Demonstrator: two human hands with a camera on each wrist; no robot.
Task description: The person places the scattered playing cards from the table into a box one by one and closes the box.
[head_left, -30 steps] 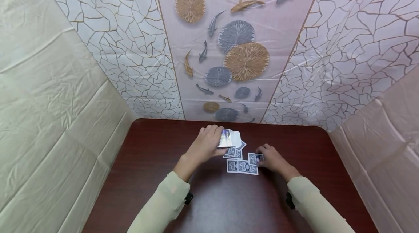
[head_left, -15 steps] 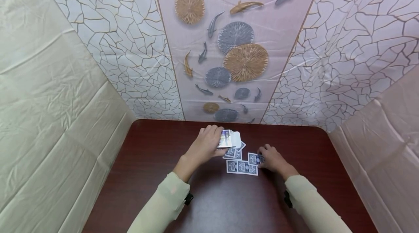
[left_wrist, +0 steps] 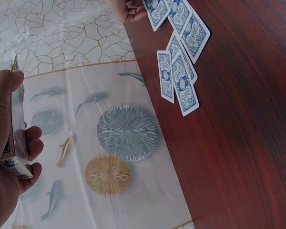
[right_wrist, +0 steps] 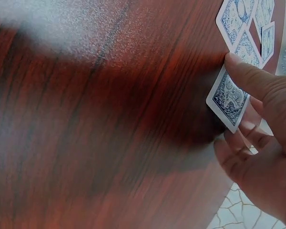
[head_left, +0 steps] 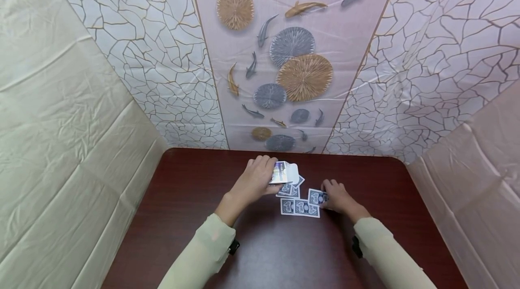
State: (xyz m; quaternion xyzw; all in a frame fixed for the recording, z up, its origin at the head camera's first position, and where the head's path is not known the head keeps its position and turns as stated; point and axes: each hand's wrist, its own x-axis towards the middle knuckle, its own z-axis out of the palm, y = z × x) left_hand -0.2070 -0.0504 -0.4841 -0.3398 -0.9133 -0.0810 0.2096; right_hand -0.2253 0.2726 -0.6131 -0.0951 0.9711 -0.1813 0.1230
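Observation:
My left hand [head_left: 253,180] grips an upright-tilted card box [head_left: 280,173] above the table, its white flap hanging open on the right. In the left wrist view the thumb lies along one side of the box [left_wrist: 19,114] and the fingers curl round the other. My right hand [head_left: 340,198] holds a blue-backed playing card [head_left: 316,197] by its edges, thumb at one side and fingers at the other, as the right wrist view shows with the card [right_wrist: 231,100] low over the table. This card overlaps a face-down card [head_left: 307,208] in the front row.
Several more face-down cards [left_wrist: 181,86] lie overlapping between the hands, partly below the box in the head view. The dark red wooden table [head_left: 195,216] ends at a patterned cloth backdrop [head_left: 280,113]. Pale cloth walls [head_left: 81,153] rise at both sides.
The right hand and its card have shifted very slightly; its fingers sit a little farther right on the card. The left hand and box stay in place.

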